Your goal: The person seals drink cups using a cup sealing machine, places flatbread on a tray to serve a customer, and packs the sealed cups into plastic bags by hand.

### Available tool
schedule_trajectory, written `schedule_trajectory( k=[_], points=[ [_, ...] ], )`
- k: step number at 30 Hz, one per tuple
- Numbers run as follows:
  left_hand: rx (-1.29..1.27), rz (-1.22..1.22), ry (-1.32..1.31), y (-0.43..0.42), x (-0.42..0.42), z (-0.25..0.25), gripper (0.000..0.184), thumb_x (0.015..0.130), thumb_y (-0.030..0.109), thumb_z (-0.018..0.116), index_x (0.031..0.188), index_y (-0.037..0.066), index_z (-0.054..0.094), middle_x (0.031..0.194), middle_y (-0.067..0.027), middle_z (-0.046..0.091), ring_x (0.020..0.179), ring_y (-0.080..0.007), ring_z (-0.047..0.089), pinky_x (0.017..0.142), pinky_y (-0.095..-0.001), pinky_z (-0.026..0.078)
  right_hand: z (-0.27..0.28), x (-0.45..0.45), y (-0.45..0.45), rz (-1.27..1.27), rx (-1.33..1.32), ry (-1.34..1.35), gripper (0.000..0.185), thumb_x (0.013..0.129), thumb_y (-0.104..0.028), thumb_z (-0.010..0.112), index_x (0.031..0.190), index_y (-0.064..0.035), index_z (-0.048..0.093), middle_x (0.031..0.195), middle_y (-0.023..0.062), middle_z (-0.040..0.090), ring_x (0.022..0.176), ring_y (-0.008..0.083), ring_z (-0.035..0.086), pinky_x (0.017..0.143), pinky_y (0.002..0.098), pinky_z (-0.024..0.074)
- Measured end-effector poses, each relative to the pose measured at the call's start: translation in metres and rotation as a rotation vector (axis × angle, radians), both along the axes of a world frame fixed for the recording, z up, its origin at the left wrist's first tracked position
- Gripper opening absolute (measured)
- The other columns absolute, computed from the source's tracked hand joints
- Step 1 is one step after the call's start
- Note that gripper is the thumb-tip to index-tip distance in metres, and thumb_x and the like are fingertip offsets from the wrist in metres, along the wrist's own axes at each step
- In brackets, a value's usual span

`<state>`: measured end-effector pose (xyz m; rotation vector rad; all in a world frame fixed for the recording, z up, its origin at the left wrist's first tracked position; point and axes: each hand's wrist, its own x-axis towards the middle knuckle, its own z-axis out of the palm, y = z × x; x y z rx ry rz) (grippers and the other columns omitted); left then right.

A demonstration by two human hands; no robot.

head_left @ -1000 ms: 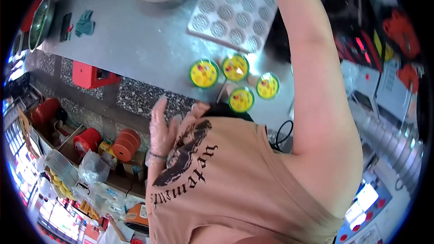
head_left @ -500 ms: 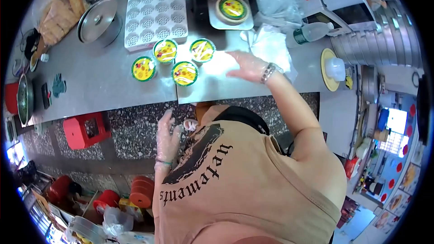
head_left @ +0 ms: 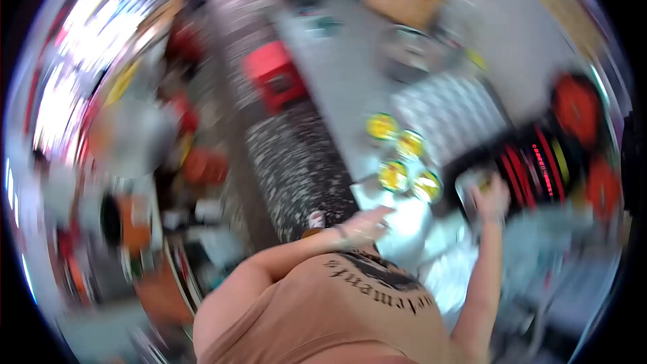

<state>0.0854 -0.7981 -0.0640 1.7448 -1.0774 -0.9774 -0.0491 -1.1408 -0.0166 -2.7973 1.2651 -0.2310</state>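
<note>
The view is smeared by motion. My right hand (head_left: 492, 201), in a clear glove, reaches over the scale (head_left: 465, 185). Its fingers are around a round tub with a yellow and green lid (head_left: 485, 183), partly hidden by the hand. My left hand (head_left: 365, 226), also gloved, hovers by the table's near edge with fingers stretched out and nothing visible in them. Beyond it stand several lidded tubs with yellow tops and green rims, the nearest being one tub (head_left: 393, 176) beside another tub (head_left: 426, 187).
A white tray with round hollows (head_left: 451, 114) lies behind the tubs. The black and red machine (head_left: 539, 168) stands beyond the scale. A metal pot (head_left: 408, 52) sits farther along the steel table (head_left: 337, 74). On the floor is a red stool (head_left: 275, 75). Plastic bags (head_left: 451, 276) lie near my right arm.
My view has swung round to the left side of the table. My right hand has moved from the tabletop to the tub on the scale. My left hand has come up to the table edge.
</note>
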Motion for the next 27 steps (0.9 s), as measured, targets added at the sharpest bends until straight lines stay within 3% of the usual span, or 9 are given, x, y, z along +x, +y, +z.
schedule_trajectory(
  k=[3, 7, 15, 17, 19, 22, 24, 25, 27],
  points=[
    [-0.091, 0.038, 0.032, -0.008, -0.034, 0.016, 0.051, 0.087, 0.013, 0.054, 0.135, 0.003, 0.04, 0.125, -0.0194, 0.05, 0.103, -0.029, 0.061, 0.094, -0.0411, 0.047, -0.004, -0.006, -0.016, 0.014, 0.039, 0.165, 0.08, 0.067, -0.056, 0.075, 0.123, -0.0039, 0.051, 0.114, 0.0261, 0.055, 0.108, 0.0411, 0.052, 0.091, 0.0508, 0.0442],
    [0.05, 0.086, 0.008, 0.007, -0.048, 0.057, 0.05, 0.087, 0.014, 0.052, 0.134, 0.003, 0.041, 0.125, -0.0209, 0.05, 0.111, -0.0345, 0.055, 0.099, -0.0429, 0.041, -0.012, -0.005, -0.03, -0.039, 0.013, 0.289, 0.087, 0.071, -0.068, 0.065, 0.131, -0.0094, 0.044, 0.121, 0.0258, 0.052, 0.117, 0.0438, 0.047, 0.1, 0.0513, 0.0373],
    [-0.005, 0.145, -0.082, 0.059, -0.036, 0.051, 0.051, 0.087, 0.016, 0.053, 0.134, 0.002, 0.04, 0.125, -0.0221, 0.049, 0.114, -0.0388, 0.051, 0.1, -0.044, 0.041, -0.063, 0.0, -0.107, 0.151, 0.04, 0.165, 0.064, 0.071, -0.058, 0.07, 0.098, 0.0001, 0.068, 0.101, 0.0289, 0.064, 0.094, 0.0416, 0.064, 0.082, 0.0483, 0.0508],
    [-0.026, 0.164, -0.092, 0.074, -0.032, 0.054, 0.051, 0.087, 0.016, 0.054, 0.133, 0.002, 0.041, 0.125, -0.0221, 0.049, 0.112, -0.0383, 0.052, 0.099, -0.0435, 0.041, -0.063, 0.003, -0.114, 0.149, 0.093, 0.178, 0.073, 0.07, -0.06, 0.071, 0.108, 0.0013, 0.063, 0.11, 0.0306, 0.061, 0.101, 0.042, 0.061, 0.088, 0.0477, 0.0487],
    [-0.034, 0.22, -0.027, 0.086, -0.029, 0.056, 0.05, 0.086, 0.015, 0.054, 0.133, 0.002, 0.042, 0.123, -0.0214, 0.051, 0.107, -0.0359, 0.056, 0.096, -0.0426, 0.044, -0.006, 0.013, -0.042, -0.086, 0.053, 0.313, 0.083, 0.069, -0.062, 0.07, 0.118, 0.0025, 0.054, 0.12, 0.0333, 0.055, 0.11, 0.0423, 0.057, 0.094, 0.0469, 0.046],
    [-0.042, 0.259, -0.04, 0.091, -0.026, 0.045, 0.049, 0.086, 0.015, 0.054, 0.132, 0.002, 0.044, 0.12, -0.0206, 0.054, 0.102, -0.033, 0.06, 0.092, -0.0425, 0.046, -0.017, 0.013, -0.047, -0.123, 0.081, 0.303, 0.091, 0.067, -0.064, 0.07, 0.123, 0.0039, 0.046, 0.126, 0.0351, 0.05, 0.115, 0.042, 0.054, 0.096, 0.0467, 0.0441],
    [-0.052, 0.256, -0.095, 0.091, -0.024, 0.036, 0.049, 0.085, 0.014, 0.055, 0.131, 0.002, 0.044, 0.118, -0.0206, 0.055, 0.101, -0.0318, 0.061, 0.091, -0.0426, 0.047, -0.022, 0.008, -0.045, -0.157, 0.1, 0.182, 0.087, 0.068, -0.059, 0.072, 0.12, 0.0061, 0.048, 0.124, 0.033, 0.052, 0.113, 0.0422, 0.054, 0.096, 0.0472, 0.0443],
    [-0.066, 0.244, -0.157, 0.088, -0.023, 0.039, 0.049, 0.085, 0.013, 0.055, 0.131, 0.002, 0.045, 0.117, -0.0205, 0.056, 0.099, -0.0305, 0.061, 0.09, -0.0428, 0.047, -0.013, 0.01, -0.043, -0.02, 0.323, 0.13, 0.079, 0.07, -0.052, 0.072, 0.117, 0.008, 0.05, 0.122, 0.0314, 0.054, 0.113, 0.0427, 0.054, 0.095, 0.0469, 0.0441],
    [-0.137, 0.219, 0.114, 0.086, -0.021, 0.024, 0.05, 0.085, 0.013, 0.057, 0.132, 0.0, 0.044, 0.116, -0.0214, 0.056, 0.1, -0.0326, 0.061, 0.087, -0.0415, 0.048, -0.032, -0.007, -0.054, 0.084, 0.071, -0.034, 0.068, 0.072, -0.041, 0.072, 0.114, 0.0089, 0.052, 0.113, 0.0294, 0.06, 0.107, 0.0415, 0.057, 0.091, 0.0469, 0.0452]
  ],
)
